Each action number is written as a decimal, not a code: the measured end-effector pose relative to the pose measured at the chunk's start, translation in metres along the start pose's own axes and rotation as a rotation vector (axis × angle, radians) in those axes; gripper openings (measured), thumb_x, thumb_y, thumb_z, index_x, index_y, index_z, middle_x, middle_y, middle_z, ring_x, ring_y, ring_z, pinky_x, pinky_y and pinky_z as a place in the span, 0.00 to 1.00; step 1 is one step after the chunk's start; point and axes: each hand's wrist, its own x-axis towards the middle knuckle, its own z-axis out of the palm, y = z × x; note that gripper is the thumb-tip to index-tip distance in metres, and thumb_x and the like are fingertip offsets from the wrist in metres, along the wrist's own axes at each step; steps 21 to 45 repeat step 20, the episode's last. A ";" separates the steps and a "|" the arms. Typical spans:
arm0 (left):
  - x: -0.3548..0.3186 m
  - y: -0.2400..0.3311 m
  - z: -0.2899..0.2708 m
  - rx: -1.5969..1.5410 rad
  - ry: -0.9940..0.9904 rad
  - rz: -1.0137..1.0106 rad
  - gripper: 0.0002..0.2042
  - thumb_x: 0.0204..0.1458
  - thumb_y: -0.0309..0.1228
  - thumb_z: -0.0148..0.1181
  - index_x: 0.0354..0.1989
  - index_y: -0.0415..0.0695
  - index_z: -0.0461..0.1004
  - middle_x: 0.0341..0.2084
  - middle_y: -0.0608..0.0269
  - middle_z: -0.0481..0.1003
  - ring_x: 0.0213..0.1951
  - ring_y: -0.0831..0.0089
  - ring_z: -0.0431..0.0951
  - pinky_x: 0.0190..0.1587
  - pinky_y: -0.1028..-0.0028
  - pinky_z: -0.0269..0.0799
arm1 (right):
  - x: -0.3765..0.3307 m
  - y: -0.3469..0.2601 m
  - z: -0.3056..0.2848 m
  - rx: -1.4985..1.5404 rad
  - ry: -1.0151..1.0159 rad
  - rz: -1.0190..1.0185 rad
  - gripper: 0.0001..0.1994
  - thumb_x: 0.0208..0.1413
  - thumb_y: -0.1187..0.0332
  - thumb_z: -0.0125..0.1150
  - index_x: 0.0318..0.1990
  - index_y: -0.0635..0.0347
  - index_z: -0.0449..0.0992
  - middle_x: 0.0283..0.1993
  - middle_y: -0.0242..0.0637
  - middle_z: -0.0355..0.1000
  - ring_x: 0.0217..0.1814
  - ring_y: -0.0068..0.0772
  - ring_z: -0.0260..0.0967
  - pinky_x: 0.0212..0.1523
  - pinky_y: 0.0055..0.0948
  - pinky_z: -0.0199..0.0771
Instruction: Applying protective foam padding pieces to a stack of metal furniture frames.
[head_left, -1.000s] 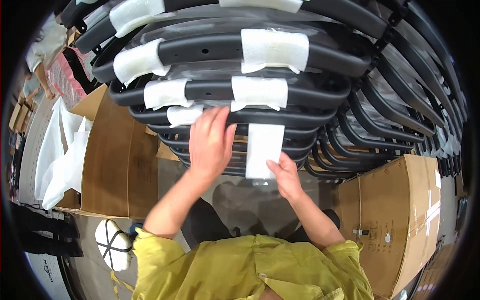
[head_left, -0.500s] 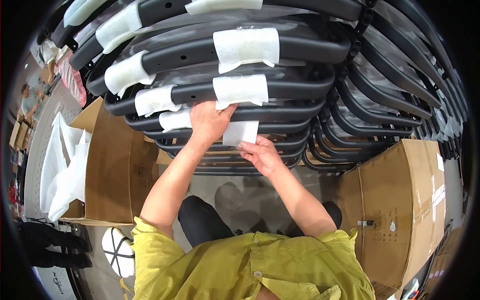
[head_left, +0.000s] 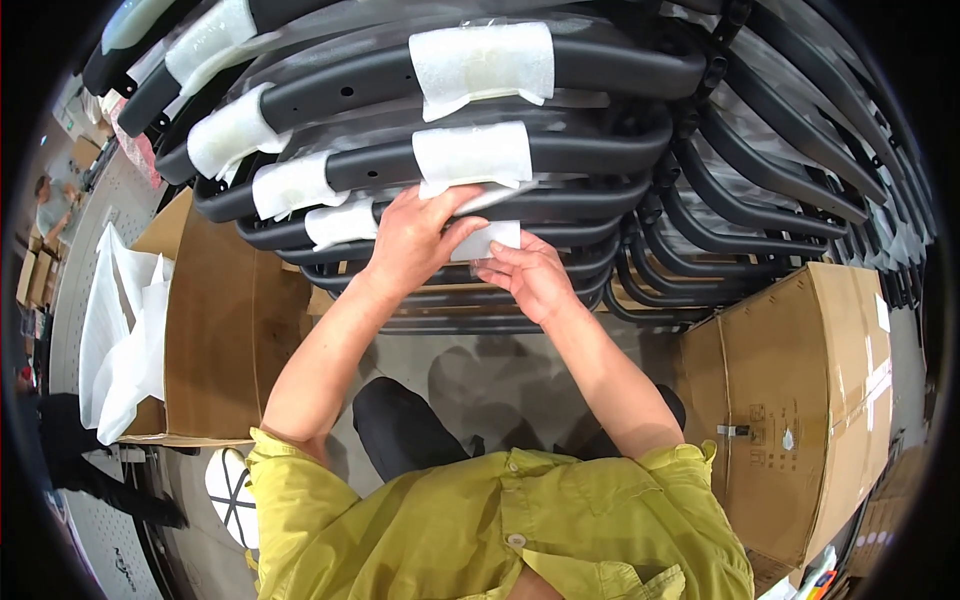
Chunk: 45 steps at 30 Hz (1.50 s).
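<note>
Stacked black metal tube frames stand before me, several bars wrapped with white foam pieces. My left hand is closed at one of the lower bars, its fingers on a white foam sheet and its thumb bent down over it. My right hand pinches the lower, right end of the same sheet between thumb and fingers. One flap of the sheet shows above the bar and another below it; how it runs behind the bar is hidden.
An open cardboard box with white foam sheeting stands at left. A large taped carton is at right. A white round thing with black straps lies near my left side. A person is at far left.
The sheet's upper flap now shows above the bar by my left fingers. My left thumb has come down over the sheet, and my right hand has moved slightly up.
</note>
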 end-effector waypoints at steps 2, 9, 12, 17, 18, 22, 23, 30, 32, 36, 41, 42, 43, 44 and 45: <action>0.003 -0.001 0.004 0.090 0.007 -0.003 0.11 0.38 0.37 0.60 0.32 0.51 0.73 0.20 0.63 0.72 0.27 0.63 0.72 0.30 0.69 0.66 | -0.003 0.005 0.000 0.019 -0.006 0.029 0.12 0.48 0.71 0.52 0.42 0.62 0.66 0.38 0.39 0.69 0.39 0.31 0.68 0.41 0.29 0.67; 0.005 -0.005 0.005 0.201 -0.029 -0.071 0.12 0.40 0.43 0.58 0.34 0.57 0.74 0.13 0.63 0.70 0.17 0.62 0.70 0.21 0.70 0.65 | -0.026 0.032 -0.018 0.118 0.013 -0.004 0.17 0.48 0.73 0.53 0.48 0.61 0.62 0.44 0.44 0.65 0.44 0.39 0.65 0.45 0.31 0.66; 0.006 -0.006 0.005 0.243 -0.084 -0.107 0.14 0.40 0.46 0.56 0.35 0.56 0.74 0.12 0.62 0.70 0.18 0.61 0.70 0.21 0.69 0.65 | -0.029 0.045 -0.024 0.141 0.076 -0.024 0.19 0.47 0.75 0.54 0.48 0.58 0.61 0.45 0.45 0.65 0.43 0.38 0.66 0.44 0.31 0.67; 0.005 -0.006 0.004 0.228 -0.126 -0.169 0.16 0.41 0.48 0.54 0.36 0.55 0.73 0.13 0.61 0.70 0.19 0.61 0.71 0.23 0.67 0.66 | -0.027 0.060 -0.017 -0.038 0.180 -0.135 0.16 0.45 0.76 0.56 0.44 0.59 0.65 0.35 0.38 0.68 0.32 0.27 0.67 0.32 0.22 0.68; 0.004 -0.005 0.004 0.228 -0.129 -0.170 0.16 0.41 0.48 0.54 0.36 0.55 0.73 0.13 0.61 0.70 0.19 0.61 0.71 0.23 0.67 0.66 | -0.025 0.064 -0.015 -0.058 0.171 -0.166 0.15 0.45 0.76 0.56 0.43 0.59 0.66 0.33 0.36 0.69 0.30 0.24 0.67 0.30 0.20 0.67; 0.004 -0.005 0.003 0.252 -0.149 -0.169 0.17 0.42 0.48 0.53 0.37 0.54 0.73 0.12 0.61 0.70 0.19 0.60 0.71 0.23 0.67 0.66 | -0.017 0.070 -0.014 -0.070 0.190 -0.168 0.16 0.45 0.76 0.57 0.43 0.58 0.66 0.31 0.34 0.69 0.29 0.23 0.66 0.28 0.19 0.66; 0.004 -0.005 0.003 0.252 -0.149 -0.169 0.17 0.42 0.48 0.53 0.37 0.54 0.73 0.12 0.61 0.70 0.19 0.60 0.71 0.23 0.67 0.66 | -0.017 0.070 -0.014 -0.070 0.190 -0.168 0.16 0.45 0.76 0.57 0.43 0.58 0.66 0.31 0.34 0.69 0.29 0.23 0.66 0.28 0.19 0.66; 0.004 -0.005 0.003 0.252 -0.149 -0.169 0.17 0.42 0.48 0.53 0.37 0.54 0.73 0.12 0.61 0.70 0.19 0.60 0.71 0.23 0.67 0.66 | -0.017 0.070 -0.014 -0.070 0.190 -0.168 0.16 0.45 0.76 0.57 0.43 0.58 0.66 0.31 0.34 0.69 0.29 0.23 0.66 0.28 0.19 0.66; 0.004 -0.005 0.003 0.252 -0.149 -0.169 0.17 0.42 0.48 0.53 0.37 0.54 0.73 0.12 0.61 0.70 0.19 0.60 0.71 0.23 0.67 0.66 | -0.017 0.070 -0.014 -0.070 0.190 -0.168 0.16 0.45 0.76 0.57 0.43 0.58 0.66 0.31 0.34 0.69 0.29 0.23 0.66 0.28 0.19 0.66; 0.004 -0.005 0.003 0.252 -0.149 -0.169 0.17 0.42 0.48 0.53 0.37 0.54 0.73 0.12 0.61 0.70 0.19 0.60 0.71 0.23 0.67 0.66 | -0.017 0.070 -0.014 -0.070 0.190 -0.168 0.16 0.45 0.76 0.57 0.43 0.58 0.66 0.31 0.34 0.69 0.29 0.23 0.66 0.28 0.19 0.66; 0.004 -0.005 0.003 0.252 -0.149 -0.169 0.17 0.42 0.48 0.53 0.37 0.54 0.73 0.12 0.61 0.70 0.19 0.60 0.71 0.23 0.67 0.66 | -0.017 0.070 -0.014 -0.070 0.190 -0.168 0.16 0.45 0.76 0.57 0.43 0.58 0.66 0.31 0.34 0.69 0.29 0.23 0.66 0.28 0.19 0.66; 0.004 -0.005 0.003 0.252 -0.149 -0.169 0.17 0.42 0.48 0.53 0.37 0.54 0.73 0.12 0.61 0.70 0.19 0.60 0.71 0.23 0.67 0.66 | -0.017 0.070 -0.014 -0.070 0.190 -0.168 0.16 0.45 0.76 0.57 0.43 0.58 0.66 0.31 0.34 0.69 0.29 0.23 0.66 0.28 0.19 0.66; 0.004 -0.005 0.003 0.252 -0.149 -0.169 0.17 0.42 0.48 0.53 0.37 0.54 0.73 0.12 0.61 0.70 0.19 0.60 0.71 0.23 0.67 0.66 | -0.017 0.070 -0.014 -0.070 0.190 -0.168 0.16 0.45 0.76 0.57 0.43 0.58 0.66 0.31 0.34 0.69 0.29 0.23 0.66 0.28 0.19 0.66; 0.004 -0.005 0.003 0.252 -0.149 -0.169 0.17 0.42 0.48 0.53 0.37 0.54 0.73 0.12 0.61 0.70 0.19 0.60 0.71 0.23 0.67 0.66 | -0.017 0.070 -0.014 -0.070 0.190 -0.168 0.16 0.45 0.76 0.57 0.43 0.58 0.66 0.31 0.34 0.69 0.29 0.23 0.66 0.28 0.19 0.66; 0.004 -0.005 0.003 0.252 -0.149 -0.169 0.17 0.42 0.48 0.53 0.37 0.54 0.73 0.12 0.61 0.70 0.19 0.60 0.71 0.23 0.67 0.66 | -0.017 0.070 -0.014 -0.070 0.190 -0.168 0.16 0.45 0.76 0.57 0.43 0.58 0.66 0.31 0.34 0.69 0.29 0.23 0.66 0.28 0.19 0.66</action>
